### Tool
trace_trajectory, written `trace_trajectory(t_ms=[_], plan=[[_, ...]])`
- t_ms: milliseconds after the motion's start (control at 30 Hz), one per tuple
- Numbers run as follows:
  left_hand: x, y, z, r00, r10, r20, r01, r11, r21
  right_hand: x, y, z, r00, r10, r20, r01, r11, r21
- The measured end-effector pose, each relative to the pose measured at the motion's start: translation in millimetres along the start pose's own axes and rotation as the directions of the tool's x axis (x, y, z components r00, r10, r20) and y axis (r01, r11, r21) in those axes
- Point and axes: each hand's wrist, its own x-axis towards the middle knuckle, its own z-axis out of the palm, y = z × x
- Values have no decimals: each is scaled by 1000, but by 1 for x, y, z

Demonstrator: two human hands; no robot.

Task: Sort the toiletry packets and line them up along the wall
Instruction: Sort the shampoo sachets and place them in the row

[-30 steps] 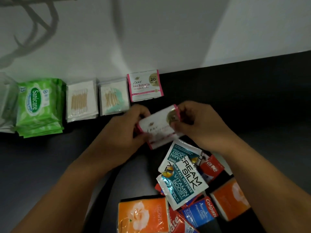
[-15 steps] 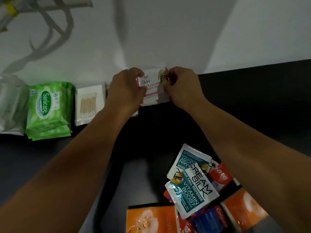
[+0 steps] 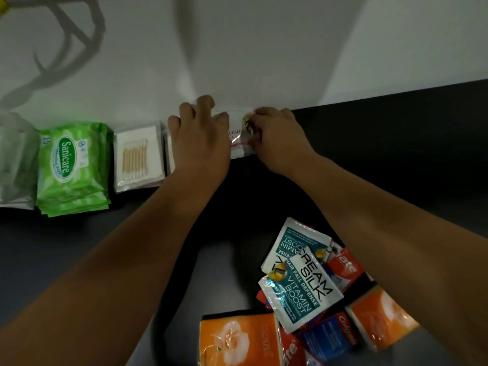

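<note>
Lying at the back edge of the tabletop (image 3: pixel 396 159), where it meets the white wall (image 3: pixel 264 48), the pink-edged sachet (image 3: pixel 239 140) sits between the two hands. Only its middle strip is visible: part of a printed word, a round gold mark near its upper right corner and a pink line near its lower edge.

Left hand (image 3: pixel 200 141): palm down, covering the left part of the sachet. Its fingers (image 3: pixel 188 112) are spread and almost straight, with the tips at the foot of the wall. The thumb lies on the sachet's face. Nothing is clasped.

Right hand (image 3: pixel 280 138): its fingers (image 3: pixel 264 113) are curled in at the sachet's right edge, beside the gold mark, and pinch that edge.

Row along the back edge, left of the left hand:
- a narrow strip of a packet (image 3: pixel 169 151), contents hidden by the hand;
- a cotton-bud packet (image 3: pixel 138 157), just beside that strip;
- a stack of green Sanicare wipes packs (image 3: pixel 71 165);
- a pale bag (image 3: pixel 15 159) at the left border, too blurred to identify.

Near edge, beside and under the right forearm: a loose heap, well apart from the sachet. Two overlapping Cream Silk sachets (image 3: pixel 301 283) lie on top. Red and blue Colgate sachets (image 3: pixel 343 268) and orange packs (image 3: pixel 237 339) lie around and beneath them.
</note>
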Motion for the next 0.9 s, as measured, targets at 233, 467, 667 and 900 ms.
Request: trace_trajectory(t_ms=[233,467,667,900], plan=[[3,5,-8,979,147,143,-155,987,44,-1,5,-9,992,-26,121,24,1000,19],[-46,23,-56,985,163,47,-127,893,-432,-69,7,-59,995,-56,85,33,967,254],[-115,41,-79,918,314,243,-79,745,-662,-148,10,-80,988,5,153,-40,974,223],[-172,49,-84,830,329,451,9,800,-600,-228,10,-84,963,158,219,-195,968,159]])
